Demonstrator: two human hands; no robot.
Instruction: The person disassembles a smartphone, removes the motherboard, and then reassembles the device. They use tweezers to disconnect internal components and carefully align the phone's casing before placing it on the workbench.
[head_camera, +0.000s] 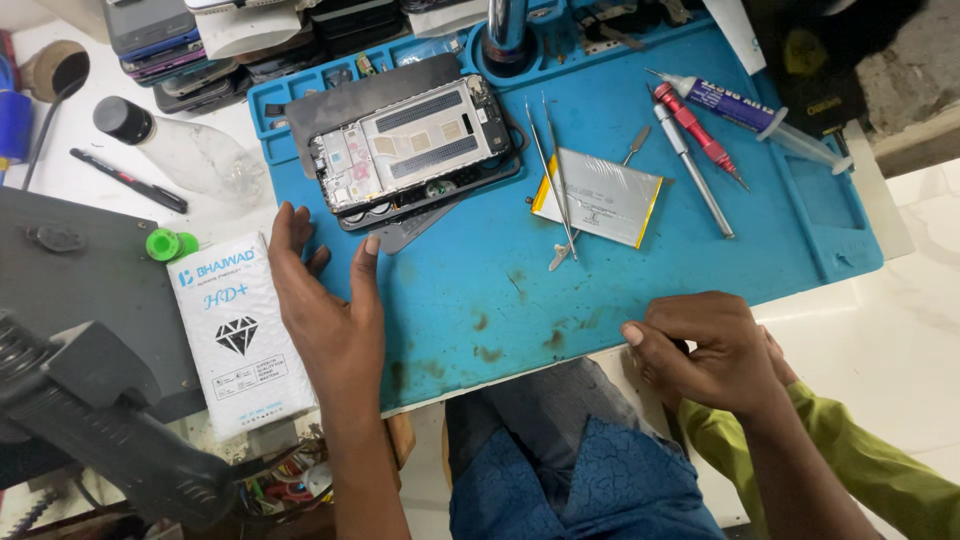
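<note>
1. Left hand (325, 300) spread flat, holding nothing, on the blue mat (480, 290) just below the opened phone (415, 150).
2. Right hand (715, 355) curled at the mat's lower edge; contents can't tell.
3. Right of the phone: one battery (605, 195), two tweezers (553, 165), two screwdrivers (695, 150), one glue tube (745, 105).

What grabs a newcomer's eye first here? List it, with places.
The bright blue rubber work mat fills the middle. At its upper left lies an opened grey phone frame with bare circuit parts, the left hand just below it. A silver flat battery pack lies under thin metal tweezers, centre-right.

Left hand (325, 300) flat, right hand (705, 350) curled
</note>
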